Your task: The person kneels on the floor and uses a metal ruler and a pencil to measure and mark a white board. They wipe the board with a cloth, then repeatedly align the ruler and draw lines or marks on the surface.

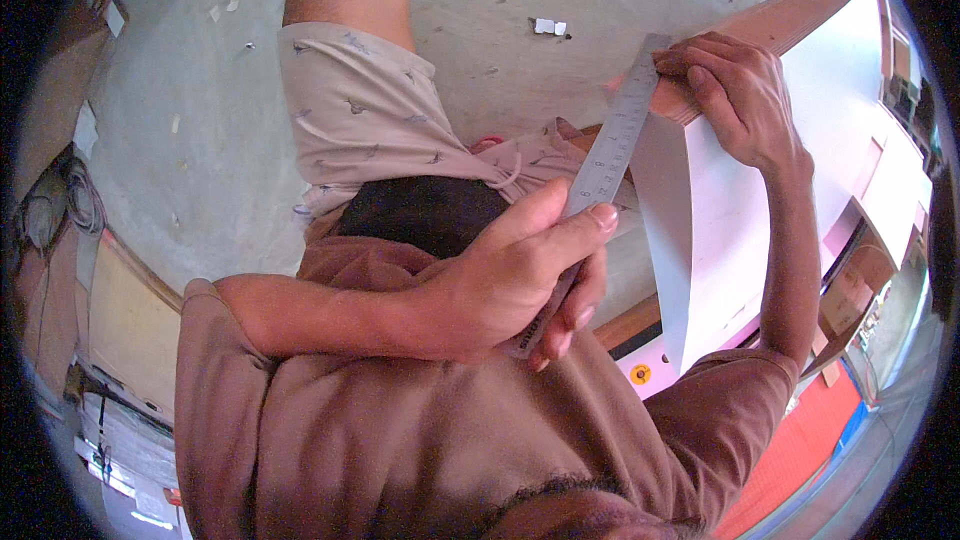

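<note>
My left hand (530, 270) is closed around the lower part of a long steel ruler (615, 145), which slants up and away to the right across my lap. My right hand (730, 105) has its fingers curled on the ruler's far end, at a brown wooden edge (800, 15) of a large white board (720, 270). The board stands at my right side, with a narrow angled face toward me. Whether the ruler touches the board along its length is hard to tell.
Pale concrete floor (470, 80) with paper scraps (550, 27) surrounds my bent leg (355, 115). Coiled cables (75, 195) and brown boards lie along the left rim. At the right are cardboard (855, 290) and an orange sheet (810, 440).
</note>
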A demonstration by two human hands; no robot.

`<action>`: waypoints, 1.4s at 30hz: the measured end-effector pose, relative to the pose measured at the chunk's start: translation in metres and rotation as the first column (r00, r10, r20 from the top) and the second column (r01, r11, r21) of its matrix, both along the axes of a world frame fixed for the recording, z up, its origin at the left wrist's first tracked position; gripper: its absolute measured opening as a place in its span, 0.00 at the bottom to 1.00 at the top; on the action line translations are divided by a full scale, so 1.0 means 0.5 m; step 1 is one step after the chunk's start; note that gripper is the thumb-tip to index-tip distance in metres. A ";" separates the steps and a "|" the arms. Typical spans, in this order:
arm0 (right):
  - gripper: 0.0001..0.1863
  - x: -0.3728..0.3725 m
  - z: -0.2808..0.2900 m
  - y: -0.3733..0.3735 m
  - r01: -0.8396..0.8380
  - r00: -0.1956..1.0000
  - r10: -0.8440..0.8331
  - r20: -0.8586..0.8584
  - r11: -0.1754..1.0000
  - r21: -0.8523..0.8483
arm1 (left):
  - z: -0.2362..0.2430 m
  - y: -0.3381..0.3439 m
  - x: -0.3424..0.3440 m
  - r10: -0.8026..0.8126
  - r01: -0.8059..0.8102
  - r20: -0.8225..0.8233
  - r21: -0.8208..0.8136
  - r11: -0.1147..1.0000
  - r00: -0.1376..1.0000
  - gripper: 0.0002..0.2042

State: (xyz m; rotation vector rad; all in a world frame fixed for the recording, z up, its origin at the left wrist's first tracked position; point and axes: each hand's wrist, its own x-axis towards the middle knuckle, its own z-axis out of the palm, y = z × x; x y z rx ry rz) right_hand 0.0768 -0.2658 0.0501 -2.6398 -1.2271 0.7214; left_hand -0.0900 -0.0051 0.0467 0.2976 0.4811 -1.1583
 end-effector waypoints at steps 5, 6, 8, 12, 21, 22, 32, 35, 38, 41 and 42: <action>0.18 0.001 0.006 0.003 -0.011 1.000 0.011 0.011 1.000 -0.011 | -0.021 0.018 0.011 -0.047 0.047 -0.027 0.003 0.999 0.999 0.12; 0.18 0.001 0.007 0.004 -0.008 1.000 0.008 0.003 1.000 -0.012 | -0.027 0.023 0.013 -0.052 0.052 -0.012 0.003 0.999 0.999 0.12; 0.18 0.000 0.007 0.006 0.011 1.000 -0.011 -0.014 1.000 -0.029 | -0.034 0.025 0.011 -0.076 0.078 -0.029 0.039 0.996 0.997 0.12; 0.18 0.000 0.003 0.008 0.031 0.999 -0.032 -0.009 0.998 -0.056 | -0.017 0.000 -0.007 -0.007 0.007 0.039 0.003 1.000 0.999 0.12; 0.20 0.005 0.007 0.006 0.035 0.999 -0.038 -0.039 0.997 -0.075 | -0.002 -0.030 0.019 0.053 -0.053 0.006 0.068 0.996 0.999 0.16; 0.21 0.005 0.008 0.007 0.032 0.998 -0.037 -0.049 0.995 -0.099 | -0.010 -0.029 0.023 0.052 -0.055 0.033 0.066 0.996 0.998 0.17; 0.22 0.009 0.006 0.012 0.039 0.995 -0.047 -0.087 0.995 -0.091 | -0.037 -0.012 0.008 0.046 -0.049 0.102 0.025 0.999 0.994 0.13; 0.21 0.012 0.005 0.008 -0.026 0.999 0.025 -0.026 0.999 -0.046 | -0.026 -0.014 0.011 0.048 -0.048 -0.007 0.019 0.999 0.999 0.14; 0.21 0.012 0.004 0.004 0.019 0.999 -0.022 -0.045 0.998 -0.066 | -0.011 -0.021 0.017 0.046 -0.047 -0.047 -0.008 0.999 0.998 0.15; 0.20 0.010 0.003 0.004 0.027 0.999 -0.029 -0.020 0.998 -0.063 | 0.011 -0.037 0.025 0.090 -0.090 -0.016 -0.008 0.996 0.996 0.17; 0.20 0.009 0.003 0.004 0.027 0.999 -0.028 -0.026 0.998 -0.061 | 0.019 -0.044 0.028 0.076 -0.074 -0.067 0.029 0.997 0.995 0.18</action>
